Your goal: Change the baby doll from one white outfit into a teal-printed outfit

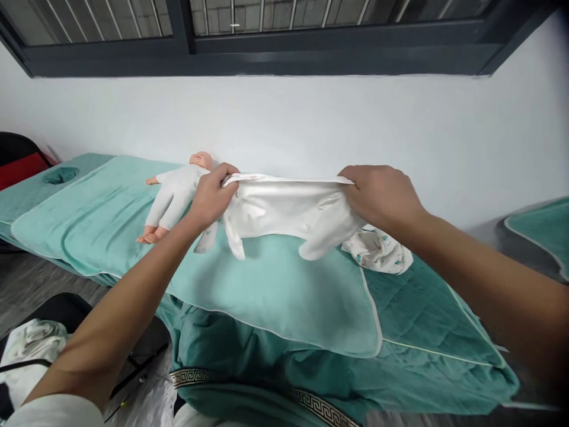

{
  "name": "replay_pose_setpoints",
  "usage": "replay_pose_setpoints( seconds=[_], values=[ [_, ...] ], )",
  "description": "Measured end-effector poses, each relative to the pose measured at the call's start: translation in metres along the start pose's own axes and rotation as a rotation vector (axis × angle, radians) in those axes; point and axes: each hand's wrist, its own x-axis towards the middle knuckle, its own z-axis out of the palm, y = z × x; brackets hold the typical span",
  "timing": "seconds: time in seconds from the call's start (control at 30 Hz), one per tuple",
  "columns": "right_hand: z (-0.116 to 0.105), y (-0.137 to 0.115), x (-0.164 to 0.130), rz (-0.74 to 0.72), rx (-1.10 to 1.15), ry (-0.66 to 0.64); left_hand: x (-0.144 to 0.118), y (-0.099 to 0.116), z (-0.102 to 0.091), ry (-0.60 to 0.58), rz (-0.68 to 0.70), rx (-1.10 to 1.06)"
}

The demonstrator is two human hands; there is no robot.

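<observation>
A white baby garment [284,207] is stretched out above the green bed, its top edge pulled taut and two small sleeve-like ends hanging down. My left hand [214,196] pinches its left end, fingers closed. At the opposite end my right hand [380,193] grips the same edge in a closed hold. Behind my left hand a baby doll [175,190] in a white suit lies on its back on the light green sheet [275,296]. Part of a patterned cloth [207,238] shows beneath my left hand. Below my right hand lies a crumpled white printed cloth [377,250].
The bed [435,320] has a darker green quilted cover and stands along a white wall [284,118] under a barred window [288,18]. At lower left, a black chair [149,341] holds a light patterned cloth [35,350]. Another green-covered surface [544,228] is at the right.
</observation>
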Motion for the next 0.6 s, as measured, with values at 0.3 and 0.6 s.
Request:
replay_pose_setpoints(
  seconds=[0.3, 0.6],
  values=[
    [0.018, 0.014, -0.010, 0.149, 0.082, -0.244, -0.005, -0.029, -0.027, -0.447, -0.211, 0.161],
    [0.152, -0.009, 0.052, 0.150, 0.022, -0.302, 0.019, -0.090, 0.072, -0.173, -0.255, 0.693]
  ],
)
